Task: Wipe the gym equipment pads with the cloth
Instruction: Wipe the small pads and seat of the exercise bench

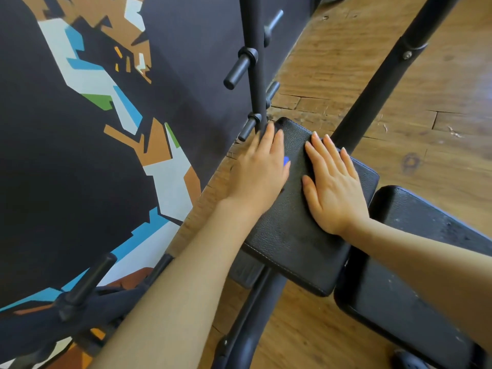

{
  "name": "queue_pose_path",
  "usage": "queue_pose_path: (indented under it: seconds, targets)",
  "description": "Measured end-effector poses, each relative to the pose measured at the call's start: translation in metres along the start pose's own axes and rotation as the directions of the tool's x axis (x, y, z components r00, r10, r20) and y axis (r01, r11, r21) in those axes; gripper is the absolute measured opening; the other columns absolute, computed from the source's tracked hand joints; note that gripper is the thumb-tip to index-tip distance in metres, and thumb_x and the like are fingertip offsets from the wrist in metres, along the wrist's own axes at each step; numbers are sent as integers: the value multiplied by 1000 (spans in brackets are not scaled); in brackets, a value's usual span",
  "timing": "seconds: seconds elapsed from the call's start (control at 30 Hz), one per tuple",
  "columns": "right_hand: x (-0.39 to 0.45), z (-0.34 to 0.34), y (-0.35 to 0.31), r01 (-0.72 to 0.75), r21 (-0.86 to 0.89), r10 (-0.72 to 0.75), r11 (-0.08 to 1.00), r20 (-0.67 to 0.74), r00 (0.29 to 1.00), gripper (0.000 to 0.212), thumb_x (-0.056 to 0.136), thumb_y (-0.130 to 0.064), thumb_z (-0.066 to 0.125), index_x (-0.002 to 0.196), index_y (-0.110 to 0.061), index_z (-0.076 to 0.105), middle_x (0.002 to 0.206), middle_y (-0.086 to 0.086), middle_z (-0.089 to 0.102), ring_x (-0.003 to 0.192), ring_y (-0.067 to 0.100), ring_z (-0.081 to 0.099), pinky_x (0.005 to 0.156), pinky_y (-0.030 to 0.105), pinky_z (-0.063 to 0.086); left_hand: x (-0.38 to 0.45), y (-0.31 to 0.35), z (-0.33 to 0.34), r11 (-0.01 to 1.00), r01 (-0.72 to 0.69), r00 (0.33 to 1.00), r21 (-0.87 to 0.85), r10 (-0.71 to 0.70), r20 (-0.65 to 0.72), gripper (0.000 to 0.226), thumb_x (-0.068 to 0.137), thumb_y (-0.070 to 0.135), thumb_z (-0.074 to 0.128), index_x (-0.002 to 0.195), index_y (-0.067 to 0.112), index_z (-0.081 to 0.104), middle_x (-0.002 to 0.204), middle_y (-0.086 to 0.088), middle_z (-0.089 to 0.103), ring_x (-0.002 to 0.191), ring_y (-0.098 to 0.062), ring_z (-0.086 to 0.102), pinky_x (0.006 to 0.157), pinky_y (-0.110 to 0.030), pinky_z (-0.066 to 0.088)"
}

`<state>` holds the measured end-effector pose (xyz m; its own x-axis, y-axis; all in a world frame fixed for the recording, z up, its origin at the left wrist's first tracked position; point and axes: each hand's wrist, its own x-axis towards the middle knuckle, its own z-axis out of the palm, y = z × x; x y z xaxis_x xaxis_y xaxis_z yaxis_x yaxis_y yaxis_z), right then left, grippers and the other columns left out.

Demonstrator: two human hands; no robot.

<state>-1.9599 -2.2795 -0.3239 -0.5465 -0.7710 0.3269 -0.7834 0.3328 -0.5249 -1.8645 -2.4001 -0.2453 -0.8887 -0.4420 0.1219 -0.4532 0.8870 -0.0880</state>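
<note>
Where the left hand [259, 169] presses the pad [300, 225], blue cloth [286, 161] barely shows.

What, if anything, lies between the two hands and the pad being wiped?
Under the left hand a bit of blue shows, perhaps the cloth. The right hand lies flat on the black pad with nothing visible between.

A wooden plank floor [359, 83] is seen across the right and centre, marked with scratches and a dark knot. Along its left edge a dark mat [66, 182] is laid, printed with angular patches of white, blue, brown and green. A black upright post [255, 62] is set near the mat's right edge, with short black pegs [238, 71] projecting from it. A thicker black tube [386, 75] is slanted across the floor toward the upper right corner.
</note>
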Motion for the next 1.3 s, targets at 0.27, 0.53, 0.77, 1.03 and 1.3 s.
queue_pose_path:
  seconds: [0.27,0.53,0.77,1.03,1.3]
  targets:
    - [0,0,0,3,15,-3,1000,-13,1000,59,97,-36,31,150,-12,26,160,4,17,148,20,8,120,42,9,-116,1,-7,952,-247,969,180,246,30,53,91,23,35,137,1,51,144,-17,47,134,-32,44,109,-40,34]
    - [-1,0,2,4,9,-4,1000,-7,1000,59,97,-37,29,151,-13,25,160,3,15,148,19,6,120,41,7,-76,27,7,965,-146,988,216,153,-18,49,96,15,31,140,-1,45,147,-19,43,137,-33,41,111,-42,34]
    - [-1,-2,0,3,20,-3,1000,-7,1000,60,97,-38,29,151,-13,25,160,3,15,148,19,6,120,41,6,-80,13,-5,979,-68,997,193,72,-16,46,96,15,42,139,-1,48,145,-19,45,135,-33,44,107,-40,38]
    - [-1,-1,1,7,25,-7,1000,-12,1000,60,96,-40,29,150,-13,26,160,2,15,148,19,6,120,42,8,-105,-3,-24,994,12,994,104,-23,109,61,81,19,71,136,1,52,143,-16,49,131,-32,48,91,-35,50]
    - [-1,-2,2,1,23,-2,1000,12,1000,60,97,-41,27,151,-14,24,160,2,13,148,18,4,120,42,7,-57,-3,-29,1000,22,981,-4,-21,195,57,98,18,46,151,9,28,159,-7,24,147,-23,21,107,-34,38]
